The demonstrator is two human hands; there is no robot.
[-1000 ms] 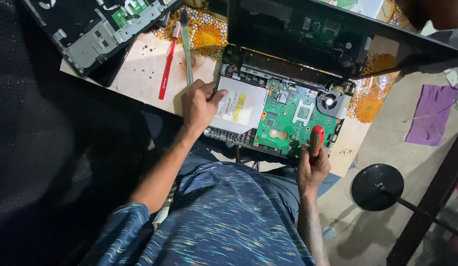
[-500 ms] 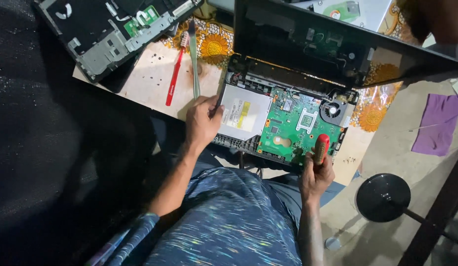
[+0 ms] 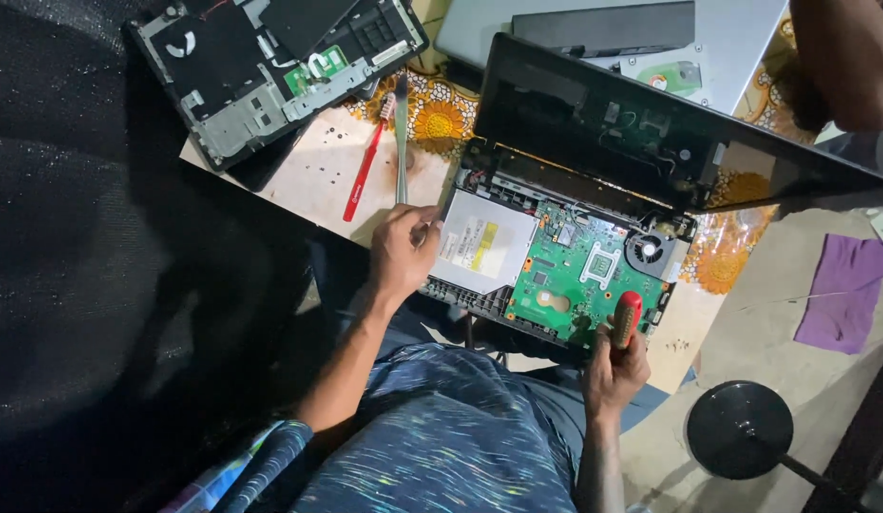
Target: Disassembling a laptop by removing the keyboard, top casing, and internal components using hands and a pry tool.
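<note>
Laptop (image 3: 575, 275) lies open on the table (image 3: 308, 180), bottom cover off, green board (image 3: 579, 280) and fan (image 3: 648, 253) exposed. Left hand (image 3: 401, 249) grips the silver drive (image 3: 481, 242) at its left edge, fingers curled on it. Right hand (image 3: 613, 370) is closed around a red screwdriver (image 3: 626, 318), tip on the board's near edge. Teardown looks partway: drive and board still seated.

We find bare tabletop (image 3: 313, 176) left of the toothbrush (image 3: 365, 171) (tweezers (image 3: 402, 142) alongside); the raised lid (image 3: 651, 142) blocks behind.
</note>
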